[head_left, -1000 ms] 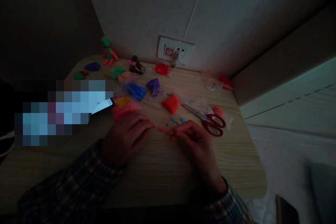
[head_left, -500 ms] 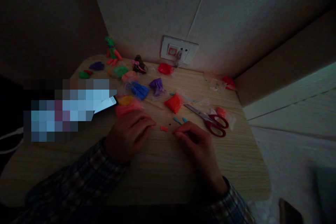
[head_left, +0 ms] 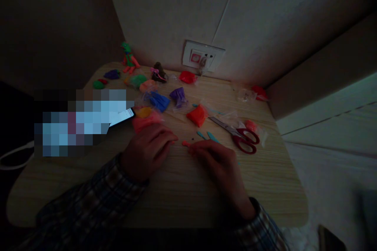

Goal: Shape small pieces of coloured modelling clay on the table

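The scene is very dim. My left hand (head_left: 149,150) rests on the wooden table (head_left: 182,200), its fingers curled loosely, fingertips near a small red clay piece (head_left: 185,143). My right hand (head_left: 218,160) lies to the right of that piece, fingertips touching or almost touching it. Whether either hand pinches anything is too dark to see. Two thin teal clay strips (head_left: 207,136) lie just beyond my right hand. A pink clay lump (head_left: 143,122) sits behind my left hand.
Red-handled scissors (head_left: 240,136) lie at the right. Bags and lumps of clay, red (head_left: 196,115), blue (head_left: 159,101), purple (head_left: 177,96), green (head_left: 138,80), spread across the back. A lit phone (head_left: 122,117) lies left. A wall socket (head_left: 203,57) sits behind; clay figures (head_left: 129,58) stand nearby.
My right hand's fingertips have slid left up to the small red clay piece. The view shifted slightly; my left hand has stayed put.
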`<state>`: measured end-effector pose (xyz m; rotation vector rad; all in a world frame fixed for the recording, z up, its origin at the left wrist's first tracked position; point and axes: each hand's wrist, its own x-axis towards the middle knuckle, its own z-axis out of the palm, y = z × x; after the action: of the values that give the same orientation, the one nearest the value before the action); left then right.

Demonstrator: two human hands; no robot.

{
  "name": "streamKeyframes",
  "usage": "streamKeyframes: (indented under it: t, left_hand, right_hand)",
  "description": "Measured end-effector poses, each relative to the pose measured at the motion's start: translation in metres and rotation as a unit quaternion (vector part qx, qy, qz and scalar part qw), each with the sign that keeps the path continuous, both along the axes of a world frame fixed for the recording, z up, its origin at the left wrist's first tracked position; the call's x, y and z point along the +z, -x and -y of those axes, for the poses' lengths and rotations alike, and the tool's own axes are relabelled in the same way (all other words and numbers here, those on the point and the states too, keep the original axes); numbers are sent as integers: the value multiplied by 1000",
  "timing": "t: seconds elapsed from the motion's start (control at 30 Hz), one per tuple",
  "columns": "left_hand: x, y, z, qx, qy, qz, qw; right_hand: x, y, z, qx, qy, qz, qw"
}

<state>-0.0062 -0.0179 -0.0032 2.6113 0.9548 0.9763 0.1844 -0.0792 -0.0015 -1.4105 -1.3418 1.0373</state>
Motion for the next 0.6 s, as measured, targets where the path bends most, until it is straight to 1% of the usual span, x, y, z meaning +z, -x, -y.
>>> streamKeyframes:
  t: [0.17, 0.33, 0.5, 0.6]
  left_hand:
    - [1, 0, 0, -6, -3, 2, 1000]
    - [-2, 0, 0, -9, 1, 6, 1000]
    - [-4, 0, -1, -21, -25, 12, 999]
    - [-3, 0, 0, -17, -22, 7, 1000]
  right_hand:
    - [-1, 0, 0, -26, -12, 12, 1000]
    - [1, 1, 0, 13, -4, 42, 999]
    - [1, 2, 0, -12, -17, 74, 997]
    - [1, 2, 1, 17, -17, 77, 997]
